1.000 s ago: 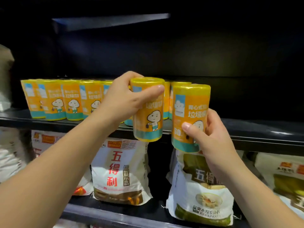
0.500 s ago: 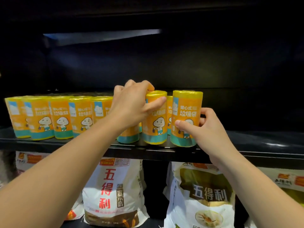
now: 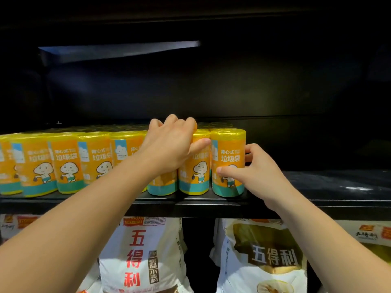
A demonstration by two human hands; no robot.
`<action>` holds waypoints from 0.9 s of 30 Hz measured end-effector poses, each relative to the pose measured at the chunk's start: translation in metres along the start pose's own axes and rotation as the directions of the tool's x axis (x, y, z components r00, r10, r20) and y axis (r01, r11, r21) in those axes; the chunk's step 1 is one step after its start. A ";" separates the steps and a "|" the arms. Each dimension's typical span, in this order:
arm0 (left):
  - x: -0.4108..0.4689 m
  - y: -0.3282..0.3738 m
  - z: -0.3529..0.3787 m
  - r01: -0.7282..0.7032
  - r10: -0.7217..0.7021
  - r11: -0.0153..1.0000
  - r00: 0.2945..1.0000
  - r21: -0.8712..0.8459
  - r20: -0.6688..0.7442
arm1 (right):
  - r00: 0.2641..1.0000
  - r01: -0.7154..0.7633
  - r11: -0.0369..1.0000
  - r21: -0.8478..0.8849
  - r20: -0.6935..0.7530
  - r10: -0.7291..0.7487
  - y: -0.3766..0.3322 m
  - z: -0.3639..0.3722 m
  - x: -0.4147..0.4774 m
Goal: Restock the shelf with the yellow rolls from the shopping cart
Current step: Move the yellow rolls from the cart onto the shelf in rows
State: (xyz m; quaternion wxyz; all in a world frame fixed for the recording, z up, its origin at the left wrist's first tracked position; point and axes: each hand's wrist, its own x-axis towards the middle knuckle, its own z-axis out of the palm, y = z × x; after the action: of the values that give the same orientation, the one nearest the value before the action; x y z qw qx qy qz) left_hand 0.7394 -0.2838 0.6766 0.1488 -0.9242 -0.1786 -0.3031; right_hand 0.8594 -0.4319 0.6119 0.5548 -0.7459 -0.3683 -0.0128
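The right-end roll [image 3: 228, 163] stands on the shelf [image 3: 317, 205] near its front edge, and the second roll [image 3: 194, 172] stands touching it on its left. Both are upright: long axis vertical, yellow cap up, teal band down on the shelf, printed cartoon face toward me. My right hand [image 3: 261, 168] clamps the right-end roll, thumb across the label front and fingers [image 3: 250, 158] curled round its far side. My left hand [image 3: 171, 144] grips the second roll from above and the left, thumb laid across its upper front, the other fingers hooked over the cap and out of view behind it. To the left, the row of rolls [image 3: 67, 161] fills the shelf front in the same upright, face-forward attitude, with more caps visible behind; a further roll sits partly hidden under my left wrist. To the right of my right hand the shelf surface is dark and bare. Flour bags [image 3: 143, 256] hang in the bay below. Step in hand, as I judge it: seating two rolls at the end of the front row. Next move calls for squaring both bases flat, pressing them leftward to close any gap, then opening both grips straight outward so that neither roll tips. The shopping cart is not in view.
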 end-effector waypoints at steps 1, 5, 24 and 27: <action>0.000 -0.001 0.000 -0.003 0.003 1.000 1.000 0.006 0.005 | 1.000 -0.001 1.000 -0.005 -0.001 0.001 0.000 0.001 0.001; 0.000 -0.001 -0.003 -0.006 0.005 1.000 0.999 0.023 0.054 | 1.000 0.020 0.997 -0.072 0.009 -0.019 -0.002 0.003 0.002; -0.016 0.007 -0.003 -0.011 -0.009 0.993 0.985 -0.114 -0.174 | 0.993 0.115 0.973 -0.199 0.042 -0.109 0.003 0.004 -0.004; -0.022 0.006 -0.001 -0.030 -0.007 0.984 0.979 -0.175 -0.204 | 0.988 0.154 0.970 -0.189 0.054 -0.146 0.002 0.004 -0.009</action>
State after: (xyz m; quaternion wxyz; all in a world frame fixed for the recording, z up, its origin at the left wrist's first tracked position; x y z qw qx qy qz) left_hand 0.7249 -0.2943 0.6628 0.0856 -0.8988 -0.1295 -0.4100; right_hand 0.8523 -0.4332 0.6049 0.4701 -0.7662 -0.4317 -0.0754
